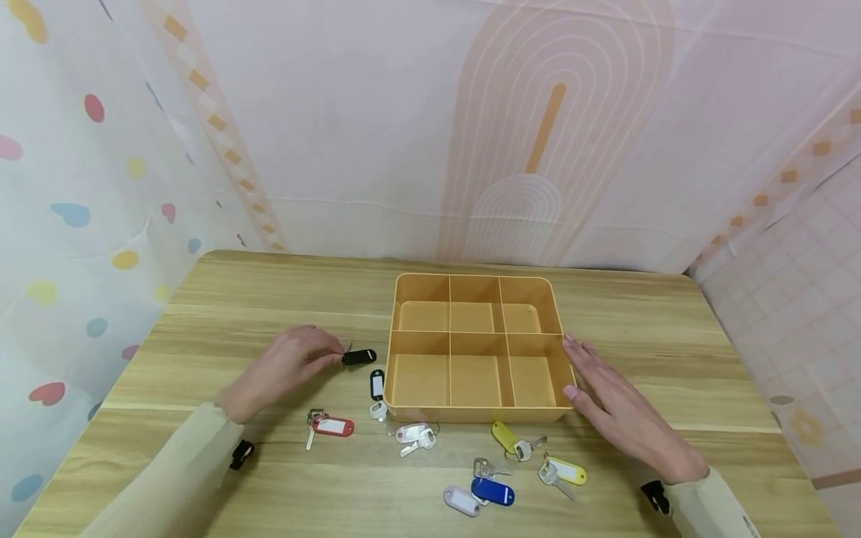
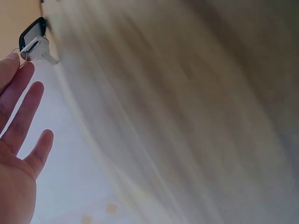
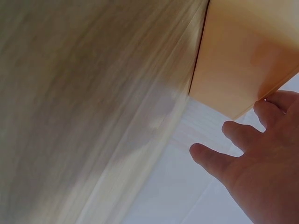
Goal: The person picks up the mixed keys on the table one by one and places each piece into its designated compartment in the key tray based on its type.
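Observation:
Thumb and index finger of my left hand [image 1: 288, 370] pinch the ring of a key [image 2: 37, 49] with a black tag [image 1: 359, 357], left of the orange organizer box [image 1: 464, 413]. In the left wrist view the key dangles from the thin ring, and the other fingers are spread. A second black-tagged key [image 1: 379, 410] lies just below it, near the box's left wall. My right hand [image 1: 622, 407] rests against the box's right wall with its fingers extended, fingertips at the rim in the right wrist view.
In front of the box lie keys with a red tag [image 1: 332, 427], a pink tag [image 1: 410, 432], yellow tags [image 1: 566, 471], a blue tag [image 1: 492, 492] and a lilac tag [image 1: 461, 501]. The box has several compartments. A patterned cloth [image 1: 350, 134] hangs behind the table.

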